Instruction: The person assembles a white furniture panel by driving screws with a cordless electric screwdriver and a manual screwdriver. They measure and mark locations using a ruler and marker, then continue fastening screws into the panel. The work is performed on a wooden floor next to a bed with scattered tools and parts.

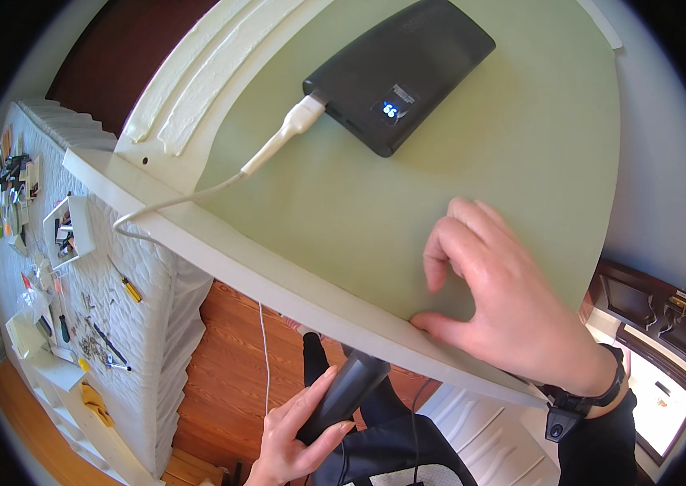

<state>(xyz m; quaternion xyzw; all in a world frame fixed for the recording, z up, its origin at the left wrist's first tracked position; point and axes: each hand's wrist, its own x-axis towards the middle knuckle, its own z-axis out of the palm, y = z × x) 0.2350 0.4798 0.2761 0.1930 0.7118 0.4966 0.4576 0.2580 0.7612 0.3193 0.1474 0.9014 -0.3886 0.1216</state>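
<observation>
My left hand [300,429], low in the middle, wraps round a black cylindrical object [351,390] below the edge of the pale green panel [318,215]. Its far end passes behind the panel's white rim, so I cannot make out its kind. Over the panel, my right hand [489,283] is open and empty. Its fingers curl loosely and the thumb rests at the rim, apart from them. Farther up on the panel lies a black power bank [416,61] with a small lit display. A white cable [286,130] is plugged into its near end and hangs over the rim.
At the left, a white quilted mattress [144,348] carries a white box [69,231] of small items, a yellow-handled screwdriver [130,288], scattered screws and yellow gloves [96,403]. A wooden floor [225,364] shows below. Dark drawer furniture [651,304] stands at the right.
</observation>
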